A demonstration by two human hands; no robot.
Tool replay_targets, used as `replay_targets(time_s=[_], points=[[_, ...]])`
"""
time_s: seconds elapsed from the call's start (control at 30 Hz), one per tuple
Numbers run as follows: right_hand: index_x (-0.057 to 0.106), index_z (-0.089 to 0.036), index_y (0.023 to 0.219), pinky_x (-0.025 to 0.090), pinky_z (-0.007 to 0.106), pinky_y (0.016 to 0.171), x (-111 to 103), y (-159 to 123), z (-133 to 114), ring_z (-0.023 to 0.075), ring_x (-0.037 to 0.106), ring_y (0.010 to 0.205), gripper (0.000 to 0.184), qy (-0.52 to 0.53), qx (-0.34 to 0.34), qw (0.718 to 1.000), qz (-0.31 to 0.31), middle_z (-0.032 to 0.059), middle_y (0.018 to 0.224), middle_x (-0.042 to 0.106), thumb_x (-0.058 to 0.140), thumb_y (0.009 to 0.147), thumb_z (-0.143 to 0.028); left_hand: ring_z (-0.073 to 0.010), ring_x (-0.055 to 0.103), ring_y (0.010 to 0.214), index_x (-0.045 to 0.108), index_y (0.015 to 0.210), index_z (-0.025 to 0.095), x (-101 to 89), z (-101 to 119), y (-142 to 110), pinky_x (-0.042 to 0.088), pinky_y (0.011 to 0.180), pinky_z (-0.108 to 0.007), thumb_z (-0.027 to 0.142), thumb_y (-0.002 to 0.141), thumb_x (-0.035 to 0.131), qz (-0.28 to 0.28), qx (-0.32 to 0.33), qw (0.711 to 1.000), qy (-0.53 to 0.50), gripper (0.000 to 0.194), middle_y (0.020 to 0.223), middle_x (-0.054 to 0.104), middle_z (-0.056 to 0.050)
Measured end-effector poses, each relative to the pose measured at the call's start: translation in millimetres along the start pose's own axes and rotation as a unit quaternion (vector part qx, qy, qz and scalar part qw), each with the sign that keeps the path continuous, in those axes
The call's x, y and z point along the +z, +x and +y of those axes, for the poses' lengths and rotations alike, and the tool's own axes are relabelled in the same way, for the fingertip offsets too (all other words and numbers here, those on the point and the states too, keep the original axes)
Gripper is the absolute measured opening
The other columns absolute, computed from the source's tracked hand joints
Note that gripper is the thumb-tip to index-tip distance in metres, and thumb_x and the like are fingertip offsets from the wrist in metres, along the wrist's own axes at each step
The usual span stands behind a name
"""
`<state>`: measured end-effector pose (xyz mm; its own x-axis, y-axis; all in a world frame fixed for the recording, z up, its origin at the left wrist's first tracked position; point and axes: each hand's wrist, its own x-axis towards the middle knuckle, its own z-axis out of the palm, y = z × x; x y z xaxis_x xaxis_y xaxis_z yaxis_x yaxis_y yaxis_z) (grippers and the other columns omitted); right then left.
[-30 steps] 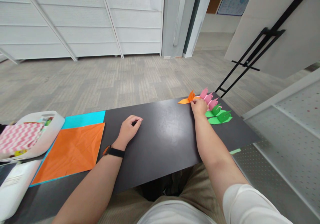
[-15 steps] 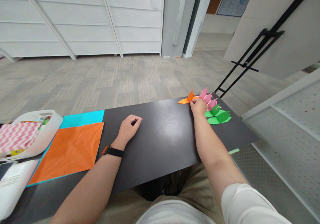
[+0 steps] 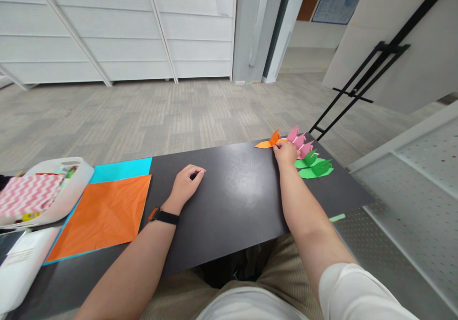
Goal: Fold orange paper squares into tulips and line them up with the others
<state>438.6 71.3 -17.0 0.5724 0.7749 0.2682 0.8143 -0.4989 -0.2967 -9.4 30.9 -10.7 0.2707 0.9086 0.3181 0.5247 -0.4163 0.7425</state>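
An orange origami crane (image 3: 275,137) stands by the far edge of the dark table (image 3: 229,215). My right hand (image 3: 286,153) is closed on it, thumb and forefinger pinching its near side; part of it is hidden behind the fingers. Right behind that hand are several pink origami cranes (image 3: 299,141), with green origami cranes (image 3: 320,167) nearer to me. Wearing a black-banded watch (image 3: 164,215), my left hand (image 3: 186,184) rests on the tabletop with its fingers loosely curled and nothing visible in them.
Orange paper (image 3: 103,215) lies over blue paper (image 3: 123,169) at the left. Beside the sheets are a white basket (image 3: 77,181) holding a pink zigzag-patterned item (image 3: 32,193) and a white object (image 3: 30,267). A black-framed stand (image 3: 358,88) rises past the table's far right corner.
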Motion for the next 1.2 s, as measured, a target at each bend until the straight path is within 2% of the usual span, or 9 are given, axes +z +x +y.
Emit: replay_targets(time_s=[0.23, 0.37, 0.53, 0.63, 0.77, 0.87, 0.93, 1.07, 1.2], points=[[0.082, -0.025, 0.113, 0.045, 0.046, 0.095, -17, -14, 2, 0.0314, 0.063, 0.112, 0.027, 0.05, 0.023, 0.998, 0.021, 0.0132, 0.123, 0.075, 0.065, 0.093, -0.032, -0.0221, 0.071, 0.097, 0.078, 0.093, 0.025, 0.0, 1, -1, 0.057, 0.095, -0.038, 0.038, 0.1, 0.06, 0.004, 0.005, 1.0, -0.003, 0.023, 0.101, 0.077, -0.004], [0.078, -0.017, 0.116, 0.048, 0.044, 0.097, -44, -27, -6, 0.0309, 0.063, 0.113, 0.03, 0.109, -0.034, 0.99, 0.08, 0.0178, 0.123, 0.072, 0.056, 0.096, -0.025, -0.0222, 0.071, 0.098, 0.077, 0.093, 0.025, -0.8, 2, -1, 0.057, 0.096, -0.038, 0.037, 0.101, 0.06, 0.014, 0.005, 1.0, -0.007, 0.023, 0.102, 0.077, -0.004], [0.077, -0.021, 0.117, 0.054, 0.044, 0.096, -89, -60, -61, 0.0283, 0.067, 0.105, 0.033, 0.217, -0.17, 0.958, 0.08, 0.0153, 0.118, 0.07, 0.05, 0.102, -0.033, -0.0221, 0.072, 0.101, 0.077, 0.095, 0.024, -2.7, 4, -3, 0.056, 0.098, -0.039, 0.032, 0.102, 0.06, 0.039, 0.016, 0.999, -0.016, 0.02, 0.102, 0.077, -0.004], [0.078, -0.024, 0.118, 0.056, 0.041, 0.095, -93, -95, -107, 0.0269, 0.068, 0.106, 0.034, 0.286, -0.217, 0.933, 0.025, 0.0138, 0.121, 0.069, 0.051, 0.104, -0.039, -0.0222, 0.071, 0.103, 0.076, 0.096, 0.024, -3.6, 6, -4, 0.056, 0.099, -0.039, 0.029, 0.103, 0.059, 0.049, 0.024, 0.998, -0.019, 0.019, 0.103, 0.077, -0.005], [0.081, -0.026, 0.098, 0.058, 0.038, 0.083, -53, -146, -155, 0.0234, 0.067, 0.091, 0.031, 0.437, -0.221, 0.865, -0.112, 0.0084, 0.102, 0.072, 0.06, 0.095, -0.049, -0.0216, 0.072, 0.101, 0.069, 0.127, 0.021, -3.4, 6, -5, 0.056, 0.103, -0.041, 0.023, 0.101, 0.061, 0.092, -0.01, 0.995, -0.04, 0.027, 0.106, 0.076, -0.006], [0.08, -0.025, 0.093, 0.056, 0.035, 0.066, -16, -172, -170, 0.019, 0.059, 0.07, 0.039, 0.549, -0.143, 0.78, -0.262, 0.0022, 0.077, 0.065, 0.07, 0.085, -0.061, -0.0214, 0.071, 0.107, 0.061, 0.139, 0.021, -3.0, 7, -9, 0.055, 0.107, -0.041, 0.025, 0.105, 0.056, 0.121, -0.009, 0.991, -0.052, 0.034, 0.109, 0.075, -0.008], [0.08, -0.025, 0.095, 0.056, 0.032, 0.063, -1, -178, -170, 0.0173, 0.059, 0.07, 0.041, 0.597, -0.099, 0.739, -0.297, 0.0009, 0.078, 0.065, 0.078, 0.078, -0.062, -0.0212, 0.071, 0.108, 0.059, 0.141, 0.021, -5.1, 11, -12, 0.055, 0.105, -0.04, 0.022, 0.105, 0.056, 0.133, 0.002, 0.99, -0.042, 0.037, 0.115, 0.073, -0.01], [0.08, -0.024, 0.092, 0.054, 0.025, 0.057, 2, -170, -163, 0.0146, 0.059, 0.072, 0.042, 0.642, -0.041, 0.679, -0.354, -0.0002, 0.078, 0.064, 0.09, 0.068, -0.057, -0.0255, 0.068, 0.107, 0.068, 0.128, 0.022, -27.2, 21, -15, 0.054, 0.102, -0.044, 0.017, 0.099, 0.065, 0.178, 0.015, 0.981, 0.076, 0.03, 0.113, 0.073, -0.011], [0.081, -0.025, 0.092, 0.053, 0.02, 0.055, -4, -161, -158, 0.0126, 0.058, 0.071, 0.042, 0.663, -0.014, 0.636, -0.394, -0.0009, 0.076, 0.063, 0.095, 0.066, -0.054, -0.0287, 0.066, 0.112, 0.072, 0.111, 0.021, -77.0, 21, -19, 0.051, 0.104, -0.046, 0.02, 0.097, 0.07, 0.217, -0.034, 0.96, 0.176, 0.015, 0.114, 0.073, -0.011]])
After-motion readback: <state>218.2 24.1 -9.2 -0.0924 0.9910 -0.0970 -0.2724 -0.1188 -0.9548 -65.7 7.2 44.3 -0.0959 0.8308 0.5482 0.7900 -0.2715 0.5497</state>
